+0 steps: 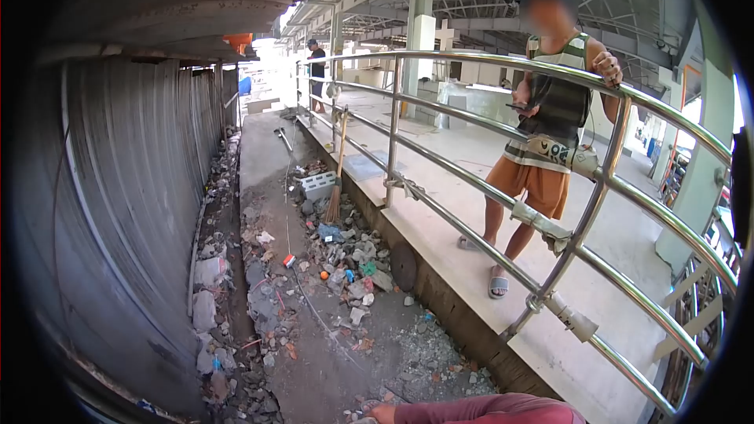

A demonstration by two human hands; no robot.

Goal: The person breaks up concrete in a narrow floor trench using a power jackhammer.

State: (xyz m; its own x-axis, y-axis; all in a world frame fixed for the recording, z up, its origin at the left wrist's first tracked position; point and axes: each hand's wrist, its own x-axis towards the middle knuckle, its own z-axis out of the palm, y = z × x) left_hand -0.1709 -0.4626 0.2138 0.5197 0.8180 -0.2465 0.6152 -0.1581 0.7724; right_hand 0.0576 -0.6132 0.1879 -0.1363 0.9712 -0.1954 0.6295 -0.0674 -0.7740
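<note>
At the bottom edge, my right hand (382, 413) shows only in part, at the end of a maroon sleeve (487, 408) that comes in from the right. It is low over the rubble-strewn ground; its fingers are cut off by the frame, so what it holds, if anything, is hidden. My left hand is out of view. A thin line (312, 308) runs along the ground away from near my hand, past a small red and white object (289, 261). Stones and debris (357, 316) lie beside it.
A corrugated metal wall (133, 212) stands at left. A hollow block (318, 185), a broom (334, 200) and a hammer-like tool (283, 139) are ahead. Along the raised floor at right runs a metal railing (585, 224); a person (550, 102) behind it grips the top rail. Another person (316, 74) stands farther back.
</note>
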